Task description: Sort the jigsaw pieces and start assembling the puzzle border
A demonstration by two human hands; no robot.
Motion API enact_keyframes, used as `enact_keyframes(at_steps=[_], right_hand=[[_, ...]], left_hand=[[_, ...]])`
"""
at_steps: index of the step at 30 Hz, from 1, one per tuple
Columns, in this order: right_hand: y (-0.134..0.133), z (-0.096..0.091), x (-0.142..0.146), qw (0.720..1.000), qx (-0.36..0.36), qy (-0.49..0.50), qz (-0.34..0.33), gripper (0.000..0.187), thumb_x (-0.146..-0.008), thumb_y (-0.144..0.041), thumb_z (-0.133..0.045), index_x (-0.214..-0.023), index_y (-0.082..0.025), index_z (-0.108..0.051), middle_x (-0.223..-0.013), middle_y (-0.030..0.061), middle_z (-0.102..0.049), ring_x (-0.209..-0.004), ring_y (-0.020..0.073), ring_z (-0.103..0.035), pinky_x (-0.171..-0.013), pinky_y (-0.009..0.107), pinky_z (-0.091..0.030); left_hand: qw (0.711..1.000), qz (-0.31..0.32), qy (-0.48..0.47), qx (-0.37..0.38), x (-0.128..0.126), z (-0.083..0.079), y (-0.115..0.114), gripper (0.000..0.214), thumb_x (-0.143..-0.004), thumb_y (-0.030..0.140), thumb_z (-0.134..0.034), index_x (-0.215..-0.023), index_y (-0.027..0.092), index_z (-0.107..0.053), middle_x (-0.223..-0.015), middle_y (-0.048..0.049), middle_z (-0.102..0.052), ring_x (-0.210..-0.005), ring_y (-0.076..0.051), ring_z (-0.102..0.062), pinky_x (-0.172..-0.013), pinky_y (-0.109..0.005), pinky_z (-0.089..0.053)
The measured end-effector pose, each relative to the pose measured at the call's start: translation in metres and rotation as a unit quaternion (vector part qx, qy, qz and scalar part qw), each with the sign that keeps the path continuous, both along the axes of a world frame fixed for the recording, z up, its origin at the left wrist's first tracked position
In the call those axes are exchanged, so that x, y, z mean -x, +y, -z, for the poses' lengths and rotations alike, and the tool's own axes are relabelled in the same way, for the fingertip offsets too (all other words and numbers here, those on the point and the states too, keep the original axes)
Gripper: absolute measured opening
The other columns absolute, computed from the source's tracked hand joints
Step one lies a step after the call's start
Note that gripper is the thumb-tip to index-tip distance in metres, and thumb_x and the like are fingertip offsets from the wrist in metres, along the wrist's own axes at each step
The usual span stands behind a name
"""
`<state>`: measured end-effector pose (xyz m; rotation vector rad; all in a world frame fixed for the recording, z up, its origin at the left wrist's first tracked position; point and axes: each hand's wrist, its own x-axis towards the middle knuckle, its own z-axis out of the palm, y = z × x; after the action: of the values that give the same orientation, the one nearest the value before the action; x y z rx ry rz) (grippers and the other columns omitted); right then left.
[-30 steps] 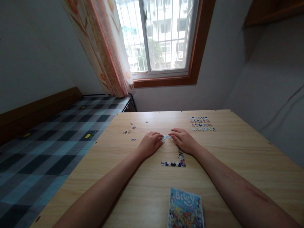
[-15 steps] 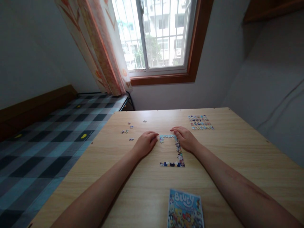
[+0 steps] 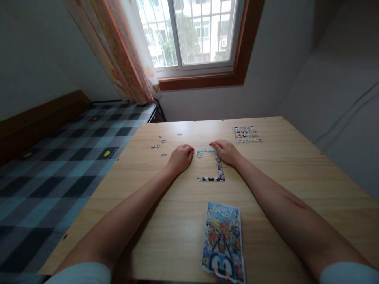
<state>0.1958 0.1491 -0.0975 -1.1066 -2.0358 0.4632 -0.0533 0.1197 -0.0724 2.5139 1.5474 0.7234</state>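
Toward the middle of the table, a partly joined jigsaw frame (image 3: 220, 169) has a top row, a right side and a bottom row, with a short stub at its upper left. My left hand (image 3: 181, 157) rests just left of it, fingers curled in; whatever they may hold is hidden. Against the frame's upper right corner lies my right hand (image 3: 226, 152), its fingers stretched out to the left by the top edge, nothing seen in them. Several loose jigsaw pieces (image 3: 164, 141) are scattered beyond my left hand. Sorted rows of jigsaw pieces (image 3: 247, 135) lie beyond my right hand.
A Bluey picture sheet or packet (image 3: 223, 240) lies near the front edge of the wooden table (image 3: 166, 236). On the left is a bed with a checked cover (image 3: 89, 157). A barred window (image 3: 204, 35) and a curtain (image 3: 124, 51) are behind the table.
The view has tipped downward, so more of the Bluey picture shows. My left hand's fingers have curled in further. My right hand remains by the frame's upper right corner.
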Motion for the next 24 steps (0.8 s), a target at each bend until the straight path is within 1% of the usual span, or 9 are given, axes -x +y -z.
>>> enact_keyframes(at_steps=[4, 8, 11, 15, 19, 22, 24], right_hand=[[0.000, 0.000, -0.001, 1.000, 0.017, -0.007, 0.014, 0.038, -0.101, -0.034, -0.043, -0.106, -0.017, -0.076, -0.110, 0.0104, -0.076, -0.106, 0.0226, -0.068, -0.095, 0.034, -0.050], [0.002, 0.001, -0.002, 1.000, 0.014, -0.014, 0.020, 0.035, -0.100, -0.031, -0.045, -0.106, -0.018, -0.077, -0.110, 0.0093, -0.076, -0.106, 0.0219, -0.068, -0.095, 0.033, -0.049], [0.004, 0.002, -0.003, 1.000, 0.015, -0.016, 0.022, 0.033, -0.100, -0.029, -0.046, -0.105, -0.018, -0.077, -0.109, 0.0085, -0.077, -0.105, 0.0213, -0.069, -0.095, 0.031, -0.049], [0.005, 0.002, -0.003, 0.999, 0.022, -0.025, 0.029, 0.032, -0.100, -0.029, -0.047, -0.102, -0.019, -0.077, -0.106, 0.0073, -0.077, -0.104, 0.0208, -0.069, -0.093, 0.030, -0.049], [0.005, 0.002, -0.003, 0.999, 0.014, -0.028, 0.026, 0.031, -0.100, -0.029, -0.048, -0.099, -0.018, -0.077, -0.104, 0.0082, -0.077, -0.100, 0.0206, -0.069, -0.091, 0.029, -0.049], [0.005, 0.002, -0.003, 0.999, 0.009, -0.022, 0.021, 0.032, -0.100, -0.029, -0.047, -0.097, -0.018, -0.077, -0.102, 0.0081, -0.077, -0.100, 0.0206, -0.069, -0.091, 0.030, -0.049], [0.005, 0.002, -0.002, 1.000, 0.009, -0.017, 0.014, 0.033, -0.100, -0.029, -0.047, -0.096, -0.019, -0.077, -0.101, 0.0074, -0.078, -0.099, 0.0204, -0.069, -0.091, 0.031, -0.049]], left_hand=[[0.999, -0.028, 0.029, -0.011, -0.003, 0.000, -0.002, 0.028, -0.094, 0.025, -0.047, -0.096, 0.017, -0.074, -0.106, -0.0101, -0.072, -0.099, -0.023, -0.063, -0.096, -0.036, -0.049], [0.996, -0.068, 0.048, -0.026, -0.005, -0.001, -0.004, 0.030, -0.095, 0.028, -0.046, -0.093, 0.017, -0.075, -0.103, -0.0103, -0.072, -0.095, -0.022, -0.063, -0.091, -0.034, -0.051], [0.995, -0.084, 0.050, -0.032, -0.005, -0.001, -0.005, 0.029, -0.095, 0.028, -0.047, -0.092, 0.018, -0.075, -0.102, -0.0101, -0.072, -0.094, -0.022, -0.064, -0.088, -0.033, -0.051], [0.995, -0.086, 0.050, -0.031, -0.005, -0.002, -0.005, 0.028, -0.093, 0.026, -0.049, -0.090, 0.018, -0.075, -0.100, -0.0093, -0.073, -0.091, -0.021, -0.064, -0.084, -0.032, -0.051], [0.995, -0.085, 0.036, -0.033, -0.002, -0.001, -0.003, 0.027, -0.091, 0.026, -0.050, -0.088, 0.018, -0.075, -0.098, -0.0085, -0.073, -0.090, -0.022, -0.065, -0.084, -0.032, -0.051], [0.998, -0.063, 0.016, -0.020, 0.006, -0.001, 0.001, 0.025, -0.090, 0.026, -0.052, -0.088, 0.019, -0.076, -0.100, -0.0076, -0.074, -0.092, -0.021, -0.066, -0.087, -0.032, -0.051], [0.999, -0.040, -0.010, -0.006, 0.013, 0.000, 0.004, 0.024, -0.088, 0.024, -0.053, -0.092, 0.020, -0.076, -0.102, -0.0064, -0.075, -0.095, -0.021, -0.066, -0.090, -0.032, -0.051]])
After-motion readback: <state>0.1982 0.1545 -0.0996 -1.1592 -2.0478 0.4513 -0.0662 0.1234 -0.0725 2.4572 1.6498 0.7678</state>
